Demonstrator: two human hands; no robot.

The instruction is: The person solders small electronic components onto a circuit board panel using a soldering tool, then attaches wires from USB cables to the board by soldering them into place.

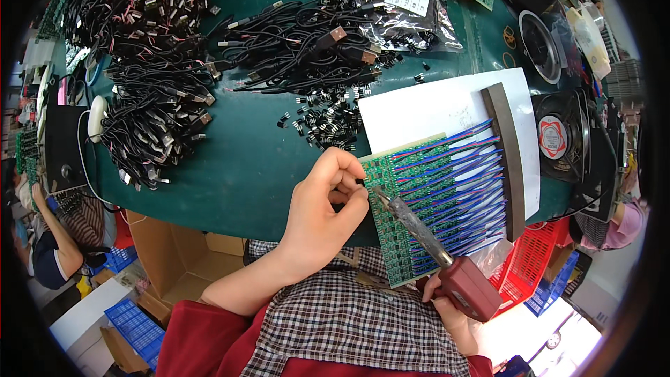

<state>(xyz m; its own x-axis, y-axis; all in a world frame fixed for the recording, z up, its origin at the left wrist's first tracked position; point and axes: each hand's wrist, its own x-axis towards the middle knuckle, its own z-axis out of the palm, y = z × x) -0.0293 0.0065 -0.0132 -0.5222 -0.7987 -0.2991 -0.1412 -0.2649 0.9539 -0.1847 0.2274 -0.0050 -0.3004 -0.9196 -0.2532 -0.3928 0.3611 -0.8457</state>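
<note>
My left hand [324, 213] is closed in a pinch on a small black connector [360, 182] at the left edge of a green circuit board panel [408, 209]. In my right hand [447, 307] is a soldering iron [471, 286] with a dark red handle, mostly hiding the fingers. Its tip points at the panel's edge, close beside the pinched connector. Rows of blue and red wires [467, 195] run from the panel to a dark curved bar [507, 160] lying across them. A white sheet [426, 105] lies under the wires.
Loose black connectors [324, 119] are heaped beyond my left hand. Bundles of black cables [293, 45] cover the table's far left and middle. A clear bag [412, 10] of black parts lies behind. A fan [558, 136] stands at right; a red basket [527, 265] sits below the edge.
</note>
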